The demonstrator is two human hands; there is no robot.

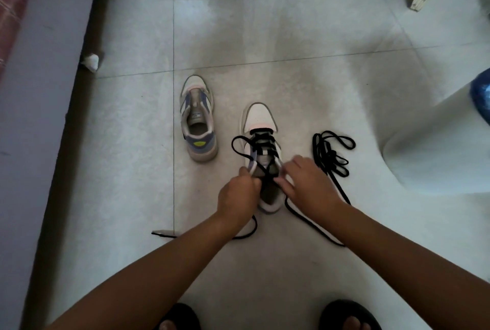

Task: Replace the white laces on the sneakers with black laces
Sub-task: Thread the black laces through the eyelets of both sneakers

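Two white and grey sneakers stand on the tiled floor. The left sneaker (pixel 198 117) has no lace in it. The right sneaker (pixel 261 128) carries a black lace (pixel 240 153) through its front eyelets. My left hand (pixel 238 194) grips the sneaker's left upper edge and the lace there. My right hand (pixel 309 183) pinches the lace at the sneaker's right eyelets. Both lace ends trail on the floor toward me. A second black lace (pixel 331 153) lies bundled to the right of the sneaker.
A wall with a dark skirting (pixel 77 107) runs along the left, with a small white scrap (pixel 91 61) at its foot. White cloth (pixel 437 157) lies at the right. My feet in black sandals (pixel 347 315) are at the bottom edge.
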